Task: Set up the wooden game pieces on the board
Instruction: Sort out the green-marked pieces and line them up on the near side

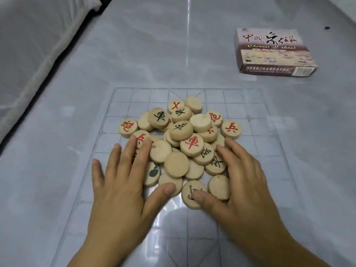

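Left hand (123,182) lying flat, fingers spread, touching heap's left edge. Wooden pieces (179,145) sitting heaped mid board (240,105). Right hand (242,182) lying flat, fingers straight, touching heap's right edge. Chess box (273,53) resting beyond board, far right.

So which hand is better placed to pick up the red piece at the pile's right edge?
Right. The right hand has fingertips just short of the red piece; the left hand is across the pile.
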Available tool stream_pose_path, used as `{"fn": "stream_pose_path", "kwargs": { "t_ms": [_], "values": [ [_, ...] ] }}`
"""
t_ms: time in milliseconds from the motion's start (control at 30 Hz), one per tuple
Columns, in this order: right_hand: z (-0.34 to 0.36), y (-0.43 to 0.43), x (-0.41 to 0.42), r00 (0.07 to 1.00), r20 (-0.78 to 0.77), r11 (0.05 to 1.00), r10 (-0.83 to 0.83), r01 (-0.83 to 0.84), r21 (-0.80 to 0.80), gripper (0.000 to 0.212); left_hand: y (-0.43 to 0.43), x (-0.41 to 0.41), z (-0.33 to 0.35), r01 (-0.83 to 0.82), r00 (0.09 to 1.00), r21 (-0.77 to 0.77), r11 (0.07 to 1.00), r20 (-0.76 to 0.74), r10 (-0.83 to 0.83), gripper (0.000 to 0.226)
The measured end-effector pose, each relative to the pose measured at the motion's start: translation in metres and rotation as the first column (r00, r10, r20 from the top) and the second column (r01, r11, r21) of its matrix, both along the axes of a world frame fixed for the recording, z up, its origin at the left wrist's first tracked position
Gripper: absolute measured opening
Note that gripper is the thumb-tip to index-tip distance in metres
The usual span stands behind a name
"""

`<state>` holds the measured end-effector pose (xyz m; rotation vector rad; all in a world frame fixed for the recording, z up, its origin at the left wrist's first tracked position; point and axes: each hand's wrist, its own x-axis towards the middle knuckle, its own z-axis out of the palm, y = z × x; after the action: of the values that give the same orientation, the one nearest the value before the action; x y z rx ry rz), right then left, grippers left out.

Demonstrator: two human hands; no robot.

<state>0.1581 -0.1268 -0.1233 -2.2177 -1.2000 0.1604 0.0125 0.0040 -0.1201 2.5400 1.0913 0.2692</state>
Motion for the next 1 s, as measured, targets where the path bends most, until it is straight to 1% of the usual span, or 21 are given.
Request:
{"fn": "stream_pose_path", "kwargs": {
  "t_ms": [133, 200, 267, 300, 400, 500, 567, 633, 700, 767, 833, 933, 1000],
  "values": [
    [0.006, -0.003, 0.000, 0.997, -0.068, 0.998, 0.041, -0.044, -0.049, 0.092, 0.000, -0.002, -0.003, 0.001, 1.000, 0.039, 0.999, -0.003, -0.001, 0.086],
    [0.009, -0.003, 0.000, 0.995, -0.086, 0.997, 0.046, -0.052, -0.064, 0.089, 0.000, -0.003, -0.005, 0.008, 1.000, 0.054, 0.998, -0.008, -0.007, 0.087],
    [0.010, -0.003, -0.001, 0.995, -0.090, 0.999, 0.045, -0.046, -0.005, 0.082, -0.001, -0.003, -0.007, 0.010, 1.000, 0.072, 0.997, -0.002, -0.010, 0.098],
    [0.010, -0.003, 0.000, 0.993, -0.116, 0.999, 0.034, -0.029, 0.036, 0.078, 0.000, -0.002, -0.006, 0.012, 1.000, 0.075, 0.997, 0.001, -0.012, 0.103],
    [0.012, -0.002, 0.003, 0.970, -0.240, 0.991, 0.025, 0.007, 0.134, 0.061, 0.000, -0.005, 0.000, 0.020, 1.000, 0.042, 0.999, 0.022, -0.021, 0.102],
    [0.015, -0.010, 0.004, 0.958, -0.286, 0.988, 0.018, 0.027, 0.155, 0.042, -0.008, -0.013, 0.007, 0.049, 0.999, 0.019, 0.999, 0.010, -0.050, 0.106],
    [0.016, -0.019, 0.000, 0.974, -0.226, 0.994, 0.022, 0.002, 0.109, 0.039, -0.015, -0.022, 0.010, 0.048, 0.999, -0.021, 0.999, -0.009, -0.048, 0.103],
    [0.014, -0.028, -0.005, 0.991, -0.123, 0.998, 0.058, -0.055, 0.029, 0.040, -0.024, -0.031, 0.011, 0.062, 0.997, -0.034, 0.997, -0.042, -0.064, 0.092],
    [0.014, -0.032, -0.011, 0.996, -0.044, 0.997, 0.077, -0.078, -0.006, 0.040, -0.031, -0.037, 0.012, 0.073, 0.997, -0.043, 0.996, -0.031, -0.074, 0.088],
    [0.018, -0.031, -0.015, 0.998, -0.012, 0.998, 0.058, -0.058, 0.013, 0.040, -0.034, -0.038, 0.014, 0.068, 0.998, -0.056, 0.996, -0.012, -0.069, 0.087],
    [0.021, -0.033, -0.016, 0.999, 0.011, 0.999, 0.034, -0.034, 0.015, 0.038, -0.037, -0.038, 0.012, 0.065, 0.998, -0.035, 0.997, -0.022, -0.066, 0.079],
    [0.021, -0.053, -0.019, 0.998, 0.027, 0.998, 0.051, -0.050, -0.033, 0.037, -0.038, -0.037, 0.009, 0.050, 0.998, -0.004, 0.999, -0.047, -0.050, 0.073],
    [0.019, -0.074, -0.020, 0.997, 0.033, 0.996, 0.073, -0.071, -0.062, 0.038, -0.039, -0.033, 0.012, 0.015, 1.000, -0.002, 1.000, -0.022, -0.015, 0.068]
  ]
}}
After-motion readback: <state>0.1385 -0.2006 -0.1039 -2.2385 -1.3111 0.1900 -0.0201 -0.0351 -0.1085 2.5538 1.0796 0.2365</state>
